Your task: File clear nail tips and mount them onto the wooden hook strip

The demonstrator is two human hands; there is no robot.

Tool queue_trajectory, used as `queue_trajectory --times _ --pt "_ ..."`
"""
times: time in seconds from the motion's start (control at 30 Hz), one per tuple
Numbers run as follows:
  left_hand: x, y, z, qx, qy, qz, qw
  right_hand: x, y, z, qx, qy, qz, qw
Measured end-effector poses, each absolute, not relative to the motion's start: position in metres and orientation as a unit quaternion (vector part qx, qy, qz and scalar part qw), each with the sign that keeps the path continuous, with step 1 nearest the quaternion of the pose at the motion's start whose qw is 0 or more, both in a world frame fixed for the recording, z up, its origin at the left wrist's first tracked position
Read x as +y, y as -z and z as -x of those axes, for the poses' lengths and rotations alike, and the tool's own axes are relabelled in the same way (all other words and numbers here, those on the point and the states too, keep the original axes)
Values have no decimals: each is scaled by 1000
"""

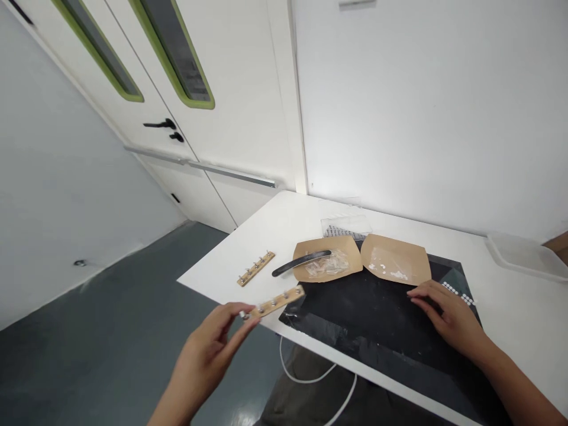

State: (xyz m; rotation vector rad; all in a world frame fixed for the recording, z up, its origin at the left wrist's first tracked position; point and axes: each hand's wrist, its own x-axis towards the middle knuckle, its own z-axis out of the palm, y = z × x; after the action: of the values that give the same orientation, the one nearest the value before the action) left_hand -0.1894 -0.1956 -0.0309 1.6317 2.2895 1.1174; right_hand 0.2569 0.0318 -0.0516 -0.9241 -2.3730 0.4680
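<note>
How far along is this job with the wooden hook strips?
One wooden strip with metal hooks lies complete-looking on the table. In hand: the left hand holds a second similar strip. Apparently left: the small white pieces in one cardboard tray and the clear bag in the other tray.

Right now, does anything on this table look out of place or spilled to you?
Yes. Small white pieces lie scattered at the right edge of the black mat, outside the right brown paper tray, so they look spilled. Also, a curved black strip overhangs the left brown paper tray.
</note>
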Motion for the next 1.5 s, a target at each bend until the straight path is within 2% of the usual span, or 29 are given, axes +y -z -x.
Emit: queue_trajectory --times 0.1,0.2,0.43,0.63,0.87,1.03,1.3,1.4,1.5 --pt "-159 25 147 663 -378 -633 124 31 45 -261 -844 -127 390 346" --pt "-118 21 102 591 -331 -715 171 31 40 -262 -813 -83 413 401" --pt "-38 23 26 463 -200 -854 125 30 31 -254 -801 -89 372 460" --pt "1 33 8 380 -179 -901 110 25 27 -248 -812 -130 354 446" --pt "6 44 14 333 -230 -905 130 17 24 -240 -815 -150 366 425" --pt "8 28 21 338 -328 -880 58 19 26 -241 -805 -179 386 413" --pt "13 7 36 432 -418 -784 -155 21 22 -243 -747 -248 437 436" --pt "15 4 44 467 -405 -755 -219 21 23 -245 -753 -256 420 437" --pt "23 5 58 562 -345 -724 -201 21 23 -246 -755 -253 416 440"
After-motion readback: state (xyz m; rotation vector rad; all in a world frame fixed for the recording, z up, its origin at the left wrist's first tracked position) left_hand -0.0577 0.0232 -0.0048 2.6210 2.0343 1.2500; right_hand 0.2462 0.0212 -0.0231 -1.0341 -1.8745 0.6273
